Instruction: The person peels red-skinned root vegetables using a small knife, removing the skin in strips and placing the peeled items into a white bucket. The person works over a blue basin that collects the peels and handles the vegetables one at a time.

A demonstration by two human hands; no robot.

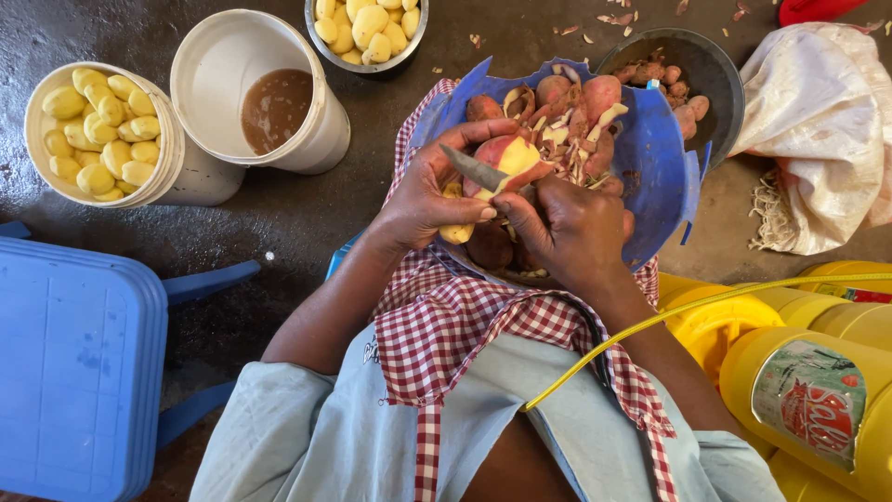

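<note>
The left hand [432,191] wraps its grip around a half-peeled red-skinned potato [502,160], yellow flesh showing where the skin is gone. The right hand [567,228] closes its grip on a knife [476,169]; the blade lies across the potato, pointing toward ten o'clock. Both hands work over a broken blue plastic basin [655,163] resting on the lap, on a red-and-white checked cloth [455,321]. Unpeeled potatoes and peelings [571,116] fill the basin at twelve o'clock from the hands.

On the dark floor, at nine to ten o'clock, stands a white bucket of peeled yellow potatoes [100,130]; just beside it a white bucket holding brown water [265,93]. At twelve o'clock a metal bowl [367,33] holds more peeled ones. A dark bowl [692,79] of small red potatoes sits at one o'clock, a white sack [818,130] beside it. Yellow jerrycans [808,372] lie at four o'clock, a blue plastic stool [74,363] at eight.
</note>
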